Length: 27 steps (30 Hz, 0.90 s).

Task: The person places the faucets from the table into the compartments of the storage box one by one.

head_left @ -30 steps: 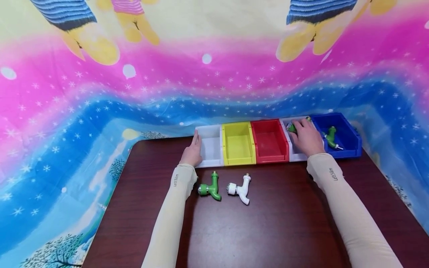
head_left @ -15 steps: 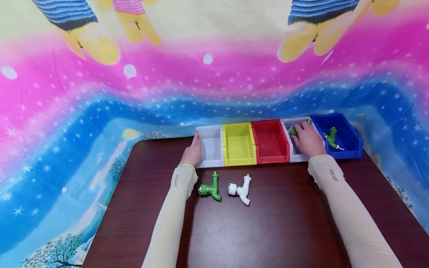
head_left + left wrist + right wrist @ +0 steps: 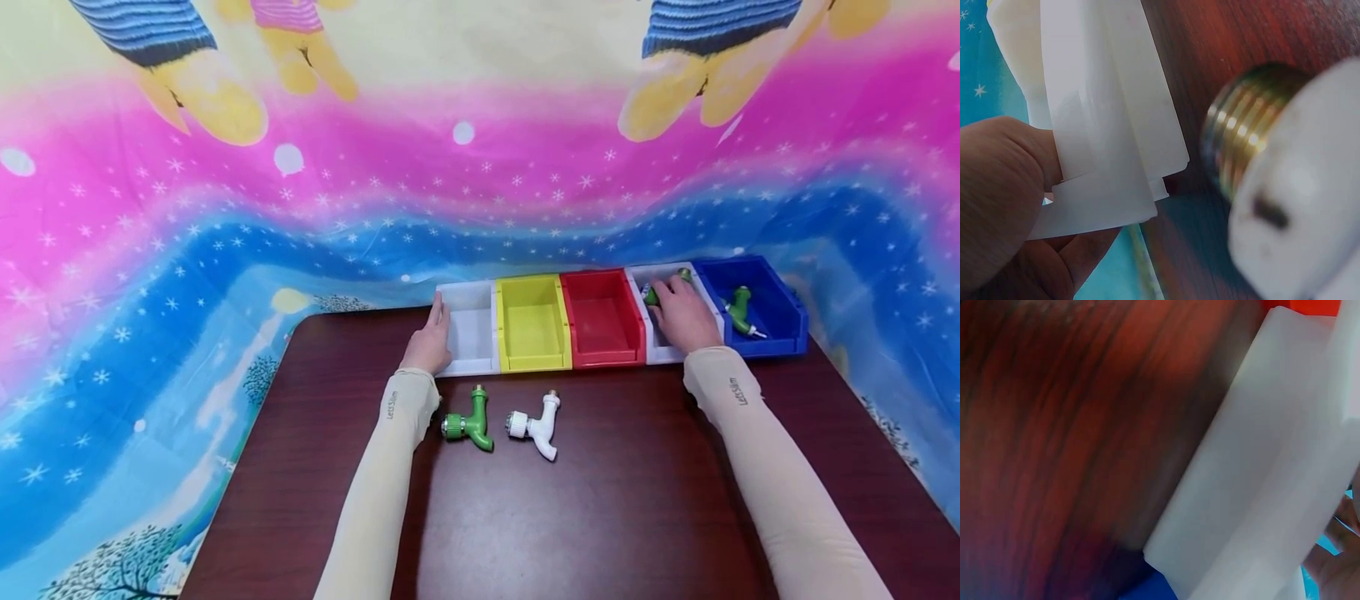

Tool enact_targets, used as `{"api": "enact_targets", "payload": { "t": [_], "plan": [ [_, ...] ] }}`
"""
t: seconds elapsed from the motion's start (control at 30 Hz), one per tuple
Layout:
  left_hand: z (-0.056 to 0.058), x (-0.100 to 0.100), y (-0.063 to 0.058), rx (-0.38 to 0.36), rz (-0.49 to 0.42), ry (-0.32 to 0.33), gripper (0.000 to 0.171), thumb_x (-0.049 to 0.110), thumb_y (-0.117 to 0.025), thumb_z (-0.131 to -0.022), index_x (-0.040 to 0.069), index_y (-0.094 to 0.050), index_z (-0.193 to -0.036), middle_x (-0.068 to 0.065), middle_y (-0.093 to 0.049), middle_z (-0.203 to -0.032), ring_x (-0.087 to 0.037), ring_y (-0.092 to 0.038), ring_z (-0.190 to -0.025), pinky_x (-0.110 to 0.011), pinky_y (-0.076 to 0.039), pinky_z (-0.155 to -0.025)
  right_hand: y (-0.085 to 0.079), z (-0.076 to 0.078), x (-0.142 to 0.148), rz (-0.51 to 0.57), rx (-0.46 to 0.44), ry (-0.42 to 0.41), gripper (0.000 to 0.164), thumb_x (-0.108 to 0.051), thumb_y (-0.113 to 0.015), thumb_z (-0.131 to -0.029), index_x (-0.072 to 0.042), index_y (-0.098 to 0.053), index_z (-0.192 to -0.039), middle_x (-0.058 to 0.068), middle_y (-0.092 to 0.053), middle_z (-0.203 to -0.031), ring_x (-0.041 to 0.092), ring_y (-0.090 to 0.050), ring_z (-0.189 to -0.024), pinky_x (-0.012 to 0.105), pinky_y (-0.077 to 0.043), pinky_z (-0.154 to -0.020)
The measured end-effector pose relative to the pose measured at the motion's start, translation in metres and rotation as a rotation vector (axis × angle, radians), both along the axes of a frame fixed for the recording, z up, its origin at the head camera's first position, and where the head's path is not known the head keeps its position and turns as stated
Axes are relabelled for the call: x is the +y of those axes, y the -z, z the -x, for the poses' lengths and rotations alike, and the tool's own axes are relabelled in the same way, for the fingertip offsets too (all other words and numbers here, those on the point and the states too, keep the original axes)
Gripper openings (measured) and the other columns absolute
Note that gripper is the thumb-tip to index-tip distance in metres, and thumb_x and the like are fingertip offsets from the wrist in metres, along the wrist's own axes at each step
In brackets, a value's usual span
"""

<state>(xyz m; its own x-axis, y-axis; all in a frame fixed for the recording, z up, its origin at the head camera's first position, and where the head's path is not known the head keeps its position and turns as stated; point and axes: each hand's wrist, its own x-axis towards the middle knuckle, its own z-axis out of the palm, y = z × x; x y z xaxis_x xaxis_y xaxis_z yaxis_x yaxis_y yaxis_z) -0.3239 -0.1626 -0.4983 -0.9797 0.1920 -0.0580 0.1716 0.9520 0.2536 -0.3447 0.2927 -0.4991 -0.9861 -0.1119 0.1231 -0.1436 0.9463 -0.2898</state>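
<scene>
Inside the right white bin [image 3: 660,350], my right hand [image 3: 686,317] holds a green tap [image 3: 651,293] with curled fingers; the knob and threaded end show past them. Only some fingers [image 3: 1341,556] appear at the right edge of the right wrist view, behind the white front wall. My left hand [image 3: 427,342] grips the side wall of the left white bin [image 3: 472,367], thumb on one side and fingers on the other in the left wrist view. On the table before the row lie another green tap [image 3: 474,423] and a white tap [image 3: 542,427].
A yellow bin [image 3: 534,363] and a red bin [image 3: 607,358] stand between the white ones. At the right end is a blue bin [image 3: 783,342] with a green tap [image 3: 741,310] inside. The dark wooden table [image 3: 585,517] ends at a patterned cloth backdrop [image 3: 375,208].
My right hand and the green tap in it have shifted slightly toward me within the white bin. The left hand stays at its bin, and the taps on the table have not moved.
</scene>
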Motion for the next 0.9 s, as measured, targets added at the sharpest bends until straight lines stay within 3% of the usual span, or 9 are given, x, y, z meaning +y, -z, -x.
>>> {"api": "enact_targets", "payload": {
  "t": [0.37, 0.67, 0.9],
  "plan": [
    [0.003, 0.001, 0.002, -0.006, -0.003, 0.005, 0.089, -0.007, -0.062, -0.091, 0.004, -0.014, -0.166, -0.006, 0.011, -0.176, -0.019, -0.050, -0.051, -0.030, -0.044, -0.054, 0.012, 0.003, 0.006, 0.031, -0.051, -0.001, 0.059, -0.015, -0.060, -0.104, -0.003, -0.038, -0.158, 0.030, -0.039, -0.151, 0.051, -0.038, -0.139, 0.071, -0.036, -0.111],
    [0.003, 0.000, 0.001, 0.045, 0.040, 0.037, 0.090, -0.007, -0.065, -0.088, -0.002, -0.017, -0.164, -0.012, 0.006, -0.176, -0.019, -0.052, -0.054, -0.032, -0.046, -0.056, 0.015, 0.002, 0.005, 0.028, -0.032, -0.022, 0.053, -0.014, -0.056, -0.106, -0.001, -0.041, -0.155, 0.031, -0.043, -0.145, 0.051, -0.046, -0.133, 0.068, -0.040, -0.108],
    [0.003, -0.001, 0.002, 0.031, 0.040, 0.033, 0.090, -0.007, -0.064, -0.089, -0.001, -0.016, -0.165, -0.011, 0.007, -0.176, -0.018, -0.051, -0.052, -0.030, -0.044, -0.054, 0.018, 0.004, 0.003, 0.025, -0.062, -0.030, 0.054, -0.016, -0.054, -0.107, -0.003, -0.039, -0.157, 0.030, -0.042, -0.145, 0.051, -0.046, -0.132, 0.068, -0.041, -0.108]
  ]
}}
